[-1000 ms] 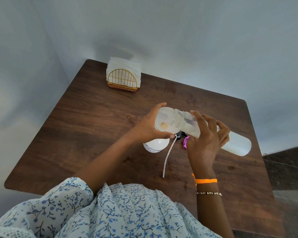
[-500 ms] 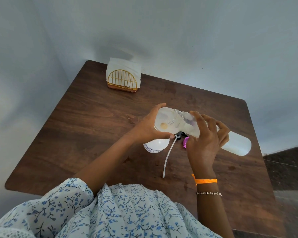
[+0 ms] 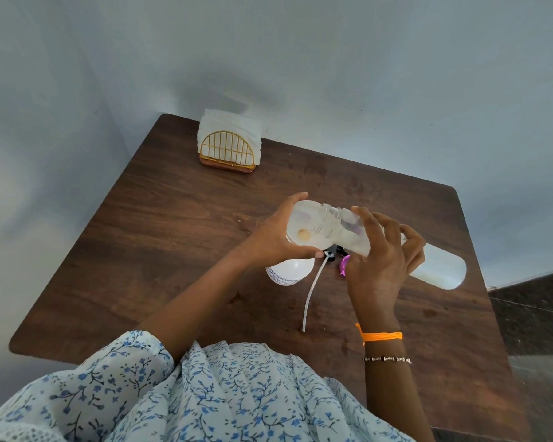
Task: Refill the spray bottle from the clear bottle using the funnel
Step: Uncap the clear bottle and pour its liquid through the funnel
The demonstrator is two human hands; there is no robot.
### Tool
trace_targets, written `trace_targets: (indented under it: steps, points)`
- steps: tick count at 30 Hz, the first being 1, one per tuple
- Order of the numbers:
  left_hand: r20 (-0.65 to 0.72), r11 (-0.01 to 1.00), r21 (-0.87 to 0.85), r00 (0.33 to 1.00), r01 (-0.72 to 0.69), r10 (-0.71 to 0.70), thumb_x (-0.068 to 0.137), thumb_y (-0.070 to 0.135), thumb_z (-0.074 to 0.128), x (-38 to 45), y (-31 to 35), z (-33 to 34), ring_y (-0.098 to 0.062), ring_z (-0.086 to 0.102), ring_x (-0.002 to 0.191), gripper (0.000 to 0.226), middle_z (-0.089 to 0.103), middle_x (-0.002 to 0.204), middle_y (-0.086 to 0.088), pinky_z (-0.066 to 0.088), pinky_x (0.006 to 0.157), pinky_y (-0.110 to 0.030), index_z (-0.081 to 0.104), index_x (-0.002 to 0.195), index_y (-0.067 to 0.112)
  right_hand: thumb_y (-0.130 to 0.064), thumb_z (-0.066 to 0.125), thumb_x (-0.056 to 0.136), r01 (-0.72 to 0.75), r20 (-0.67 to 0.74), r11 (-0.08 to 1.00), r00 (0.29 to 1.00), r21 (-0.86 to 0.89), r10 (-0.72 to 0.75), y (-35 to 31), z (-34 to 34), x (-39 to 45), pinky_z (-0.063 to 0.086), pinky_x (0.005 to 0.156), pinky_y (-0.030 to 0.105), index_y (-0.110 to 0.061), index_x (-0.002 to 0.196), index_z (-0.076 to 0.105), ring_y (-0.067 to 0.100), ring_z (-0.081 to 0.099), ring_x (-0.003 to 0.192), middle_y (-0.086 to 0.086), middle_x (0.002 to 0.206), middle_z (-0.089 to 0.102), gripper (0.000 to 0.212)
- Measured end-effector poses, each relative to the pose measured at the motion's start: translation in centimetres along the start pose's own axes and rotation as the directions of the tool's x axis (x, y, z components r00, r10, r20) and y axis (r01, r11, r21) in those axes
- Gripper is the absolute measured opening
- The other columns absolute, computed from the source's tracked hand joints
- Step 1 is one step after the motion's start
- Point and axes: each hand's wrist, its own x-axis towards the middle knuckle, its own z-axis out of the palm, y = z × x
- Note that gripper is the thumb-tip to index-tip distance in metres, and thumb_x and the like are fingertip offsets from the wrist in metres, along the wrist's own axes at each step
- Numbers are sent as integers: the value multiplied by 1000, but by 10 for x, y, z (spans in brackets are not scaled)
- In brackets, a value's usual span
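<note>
A translucent funnel (image 3: pixel 302 228) sits on top of the white spray bottle (image 3: pixel 288 272) at the table's middle. My left hand (image 3: pixel 273 237) grips the funnel's rim. My right hand (image 3: pixel 380 260) holds the clear bottle (image 3: pixel 438 266) tipped nearly flat, its threaded mouth (image 3: pixel 328 218) lying over the funnel's bowl. Liquid lies along the bottle's lower side. The spray head, black with a pink trigger (image 3: pixel 344 264), lies on the table under the bottle, and its white dip tube (image 3: pixel 310 298) trails toward me.
A gold wire napkin holder (image 3: pixel 229 148) with white napkins stands at the far left corner of the dark wooden table (image 3: pixel 160 237). Pale walls close in behind and to the left. A dark floor lies beyond the right edge.
</note>
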Motion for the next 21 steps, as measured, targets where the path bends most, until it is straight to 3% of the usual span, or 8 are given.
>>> trace_targets:
  steps: [16,21]
  points:
    - [-5,1000,8,1000,8,-8,66,36,82,-1,0,0,-15,35,127,102,29,147,3,38,104,-33,16,143,31,9,72,63,6,-15,1000,1000,4,-6,0,0,1,33,92,48,-25,117,61,23,28,115,3,120,60,65]
    - [-5,1000,12,1000,5,-5,67,35,81,0,0,0,-13,34,127,101,27,148,3,34,100,-26,15,143,31,9,72,64,2,-6,1000,1000,7,-2,-1,-2,0,32,93,49,-25,118,61,23,27,115,3,121,60,65]
